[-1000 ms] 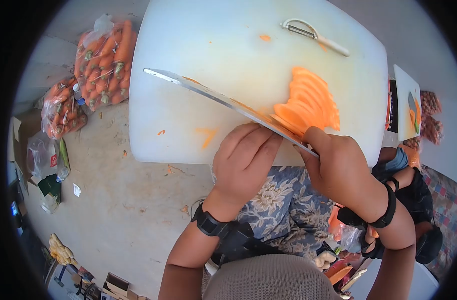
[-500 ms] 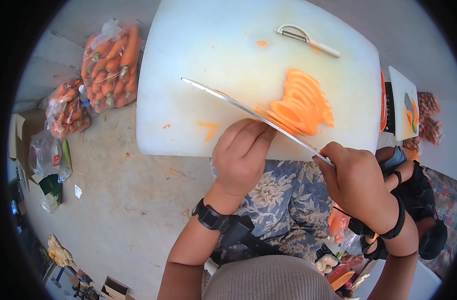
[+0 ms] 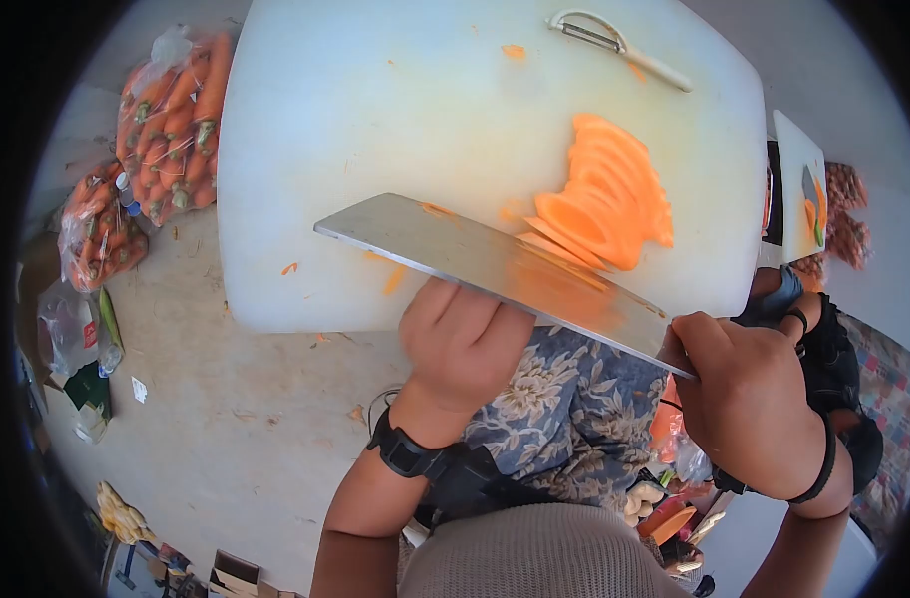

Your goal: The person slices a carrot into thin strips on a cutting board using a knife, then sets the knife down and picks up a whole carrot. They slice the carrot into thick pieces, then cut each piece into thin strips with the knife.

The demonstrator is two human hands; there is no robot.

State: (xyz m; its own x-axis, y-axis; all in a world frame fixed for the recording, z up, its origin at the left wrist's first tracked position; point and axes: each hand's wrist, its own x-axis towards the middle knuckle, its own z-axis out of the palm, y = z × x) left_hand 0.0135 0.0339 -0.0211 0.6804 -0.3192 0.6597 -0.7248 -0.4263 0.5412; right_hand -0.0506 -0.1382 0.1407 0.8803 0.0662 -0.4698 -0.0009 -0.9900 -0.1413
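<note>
My right hand [image 3: 744, 399] grips a broad-bladed cleaver [image 3: 465, 254] near the right front edge of the white cutting board [image 3: 375, 140]. The blade lies slantwise over the board's near side, its flat face tilted up, with orange scraps stuck on it. My left hand [image 3: 470, 344] is curled just below the blade. Its fingertips are hidden by the blade, so I cannot see what they hold. Beyond the blade, a fanned stack of thin carrot slices [image 3: 614, 194] leans on the board. A white-handled peeler [image 3: 624, 52] lies at the far side.
Clear bags of carrots [image 3: 176, 130] stand on the floor to the left, beside a cardboard box and plastic wrappings. To the right, another person [image 3: 838, 369] sits by a second cutting board [image 3: 798, 189] with a knife on it. Red net bags [image 3: 848, 219] lie beyond.
The cleaver has lifted and turned from edge-on to show its flat face. My right hand has moved right and down; my left hand has shifted slightly down and left.
</note>
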